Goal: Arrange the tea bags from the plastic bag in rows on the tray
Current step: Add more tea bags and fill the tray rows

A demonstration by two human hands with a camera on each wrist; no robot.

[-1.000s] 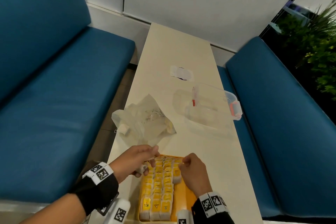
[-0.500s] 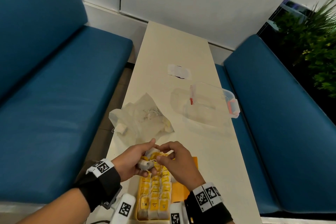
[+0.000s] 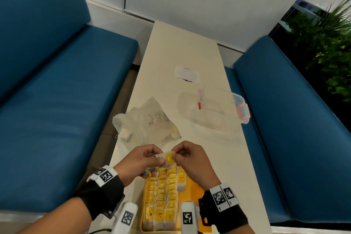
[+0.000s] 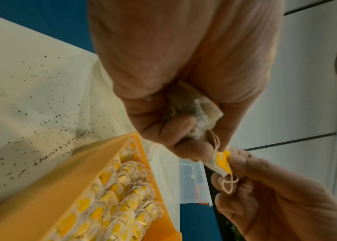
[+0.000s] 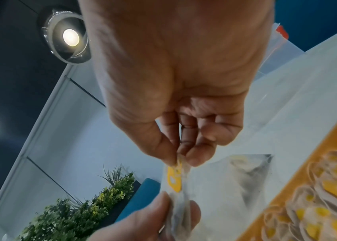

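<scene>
Hands: left hand (image 3: 139,161) and right hand (image 3: 187,157) pinch one tea bag (image 3: 167,157) | tray (image 3: 191,190): three rows | one plastic bag (image 3: 148,121)

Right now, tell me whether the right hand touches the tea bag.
Touching. The right wrist view shows the right hand pinching the tea bag at its yellow tag.
</scene>
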